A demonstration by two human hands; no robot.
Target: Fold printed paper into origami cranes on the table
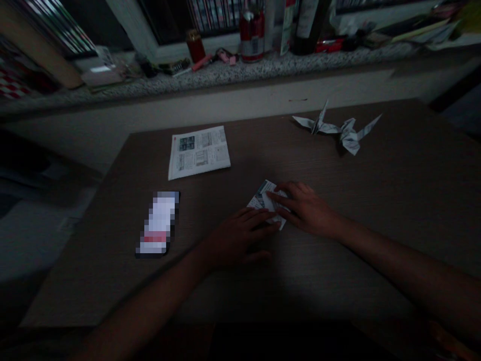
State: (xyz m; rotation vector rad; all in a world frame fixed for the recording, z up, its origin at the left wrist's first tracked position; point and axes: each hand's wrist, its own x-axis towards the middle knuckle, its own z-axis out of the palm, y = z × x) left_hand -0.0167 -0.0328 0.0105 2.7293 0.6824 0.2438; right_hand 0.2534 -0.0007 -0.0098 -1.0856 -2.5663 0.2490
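Observation:
A small folded piece of printed paper (266, 199) lies flat on the dark wooden table, its corners showing between my two hands. My left hand (244, 235) rests on its lower left part, fingers stretched out across the near edge. From the other side my right hand (304, 208) presses on the paper's right part, with the fingers spread and the index fingertip near its middle. Parts of the paper are hidden beneath the fingers. Neither hand grips it; both lie on top.
Two folded paper cranes (349, 138) stand at the back right of the table (323, 281). Printed sheets (201, 153) lie at the back left, with a phone (160, 223) in front of them. Bottles, a red can (252, 37) and clutter line the stone sill (221, 75).

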